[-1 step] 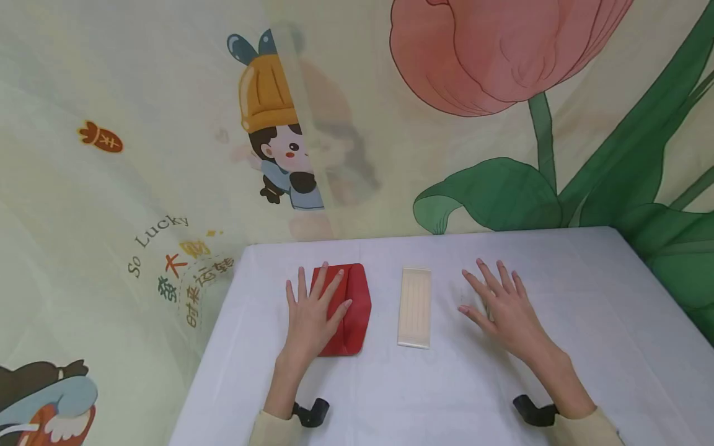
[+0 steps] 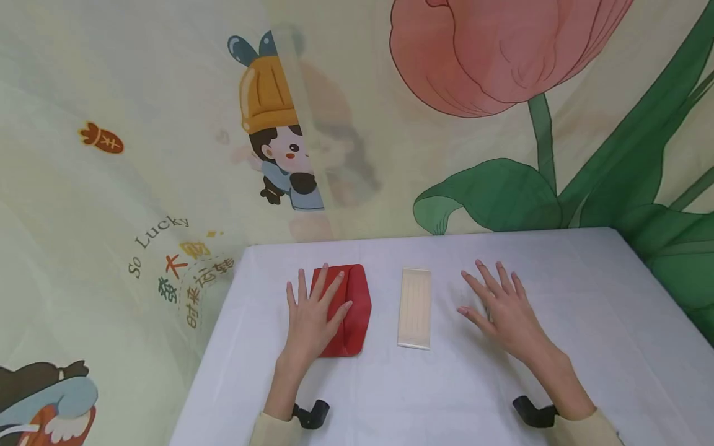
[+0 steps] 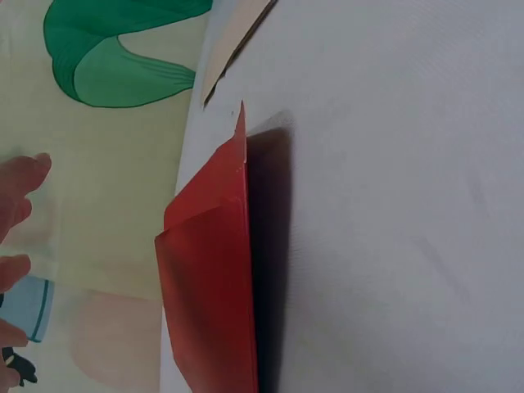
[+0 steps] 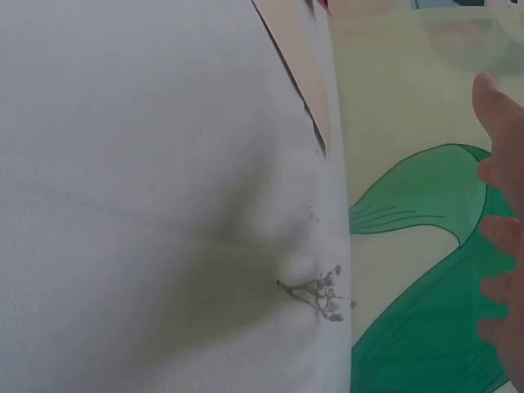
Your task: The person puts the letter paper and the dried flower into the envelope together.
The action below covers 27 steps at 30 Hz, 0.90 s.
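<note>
My left hand (image 2: 309, 325) hovers with spread fingers over the left side of a red envelope (image 2: 358, 310), hiding part of it. In the left wrist view the envelope (image 3: 213, 295) lies on the table with its flap side tilted up, and the fingers are apart from it. To its right lies a long cream-coloured strip (image 2: 414, 308) with fine lengthwise lines. My right hand (image 2: 510, 322), fingers spread and holding nothing, is raised over the table right of the strip. Beneath it lies a small dried sprig (image 4: 296, 288), mostly hidden in the head view.
A white cloth covers the table (image 2: 424, 402). Behind it hangs a printed fabric backdrop (image 2: 357, 80) with a pink flower, green leaves and cartoon figures. Black wrist mounts (image 2: 312, 414) stick out inward from both wrists.
</note>
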Each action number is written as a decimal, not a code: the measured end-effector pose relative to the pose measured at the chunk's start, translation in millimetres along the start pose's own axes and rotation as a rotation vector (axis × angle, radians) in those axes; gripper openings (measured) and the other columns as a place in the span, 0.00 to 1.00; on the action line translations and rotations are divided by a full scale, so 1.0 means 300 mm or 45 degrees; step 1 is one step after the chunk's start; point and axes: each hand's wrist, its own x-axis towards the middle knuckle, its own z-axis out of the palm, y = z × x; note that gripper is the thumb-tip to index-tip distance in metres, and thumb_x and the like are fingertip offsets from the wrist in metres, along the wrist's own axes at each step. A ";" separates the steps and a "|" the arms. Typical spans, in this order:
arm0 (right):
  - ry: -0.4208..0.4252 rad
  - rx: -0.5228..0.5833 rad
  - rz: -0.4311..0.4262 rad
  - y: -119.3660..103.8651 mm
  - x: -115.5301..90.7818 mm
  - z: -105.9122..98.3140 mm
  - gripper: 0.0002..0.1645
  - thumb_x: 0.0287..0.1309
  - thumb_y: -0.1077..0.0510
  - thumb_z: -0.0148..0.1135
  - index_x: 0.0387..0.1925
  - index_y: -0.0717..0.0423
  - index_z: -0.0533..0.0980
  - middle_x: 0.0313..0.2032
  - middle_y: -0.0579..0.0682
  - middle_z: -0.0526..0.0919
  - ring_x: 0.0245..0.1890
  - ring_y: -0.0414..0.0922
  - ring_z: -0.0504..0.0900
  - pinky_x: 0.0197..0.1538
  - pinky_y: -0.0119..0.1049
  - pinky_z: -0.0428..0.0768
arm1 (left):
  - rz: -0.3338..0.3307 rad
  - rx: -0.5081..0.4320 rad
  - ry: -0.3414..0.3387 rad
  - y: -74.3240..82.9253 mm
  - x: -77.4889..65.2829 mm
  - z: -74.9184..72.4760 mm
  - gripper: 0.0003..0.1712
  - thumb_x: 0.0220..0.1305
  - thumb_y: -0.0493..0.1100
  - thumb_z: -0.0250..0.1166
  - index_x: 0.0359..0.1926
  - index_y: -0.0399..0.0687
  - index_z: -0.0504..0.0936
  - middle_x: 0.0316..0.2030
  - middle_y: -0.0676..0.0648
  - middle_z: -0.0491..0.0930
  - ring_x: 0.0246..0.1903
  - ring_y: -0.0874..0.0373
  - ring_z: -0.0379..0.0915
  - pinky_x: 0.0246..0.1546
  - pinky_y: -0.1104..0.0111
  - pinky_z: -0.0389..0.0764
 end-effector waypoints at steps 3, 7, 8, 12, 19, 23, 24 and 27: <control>0.005 0.001 -0.002 -0.006 -0.002 -0.003 0.46 0.55 0.45 0.75 0.73 0.50 0.69 0.76 0.65 0.62 0.77 0.72 0.52 0.75 0.73 0.48 | 0.024 0.007 0.023 -0.003 -0.006 0.002 0.42 0.65 0.54 0.70 0.77 0.60 0.65 0.78 0.40 0.59 0.77 0.26 0.44 0.73 0.28 0.42; 0.004 0.002 -0.009 -0.017 -0.006 -0.005 0.44 0.55 0.45 0.75 0.72 0.49 0.71 0.76 0.65 0.63 0.76 0.73 0.54 0.74 0.74 0.50 | 0.026 0.022 0.048 -0.009 -0.025 0.011 0.39 0.66 0.52 0.70 0.75 0.56 0.69 0.77 0.37 0.60 0.74 0.22 0.48 0.70 0.27 0.50; 0.003 -0.003 -0.011 -0.020 -0.006 -0.004 0.44 0.55 0.45 0.75 0.71 0.49 0.71 0.75 0.66 0.63 0.76 0.73 0.55 0.73 0.74 0.51 | 0.014 0.018 0.042 -0.010 -0.030 0.013 0.39 0.66 0.52 0.70 0.75 0.55 0.69 0.77 0.36 0.60 0.74 0.22 0.49 0.70 0.27 0.52; -0.015 -0.006 0.000 -0.032 -0.013 -0.004 0.45 0.55 0.45 0.75 0.72 0.49 0.70 0.75 0.66 0.63 0.75 0.73 0.56 0.74 0.74 0.51 | -0.046 -0.004 -0.014 -0.012 -0.056 0.030 0.40 0.65 0.51 0.70 0.76 0.53 0.68 0.77 0.37 0.59 0.74 0.23 0.51 0.67 0.27 0.59; 0.025 0.044 -0.016 -0.035 -0.013 0.016 0.51 0.52 0.47 0.78 0.74 0.53 0.66 0.73 0.67 0.67 0.73 0.71 0.61 0.76 0.67 0.54 | -0.143 -0.030 -0.090 -0.007 -0.085 0.064 0.39 0.67 0.51 0.69 0.76 0.52 0.67 0.77 0.35 0.59 0.73 0.22 0.53 0.64 0.27 0.64; 0.068 0.077 -0.039 -0.033 -0.013 0.021 0.51 0.50 0.49 0.79 0.73 0.56 0.67 0.72 0.68 0.68 0.72 0.71 0.63 0.74 0.68 0.58 | -0.192 -0.044 -0.139 -0.006 -0.094 0.080 0.39 0.67 0.53 0.69 0.76 0.53 0.67 0.76 0.33 0.59 0.71 0.21 0.54 0.63 0.27 0.66; 0.074 0.082 -0.041 -0.032 -0.014 0.022 0.51 0.50 0.49 0.79 0.73 0.56 0.67 0.71 0.68 0.68 0.72 0.71 0.63 0.73 0.68 0.59 | -0.199 -0.052 -0.151 -0.006 -0.097 0.085 0.39 0.67 0.54 0.69 0.75 0.53 0.68 0.76 0.33 0.59 0.71 0.20 0.55 0.62 0.27 0.66; 0.095 0.098 -0.064 -0.034 -0.015 0.026 0.53 0.48 0.50 0.81 0.73 0.57 0.66 0.70 0.69 0.70 0.70 0.71 0.65 0.69 0.70 0.64 | -0.223 -0.078 -0.189 -0.007 -0.107 0.098 0.38 0.67 0.55 0.68 0.75 0.54 0.69 0.76 0.33 0.59 0.71 0.20 0.54 0.62 0.27 0.67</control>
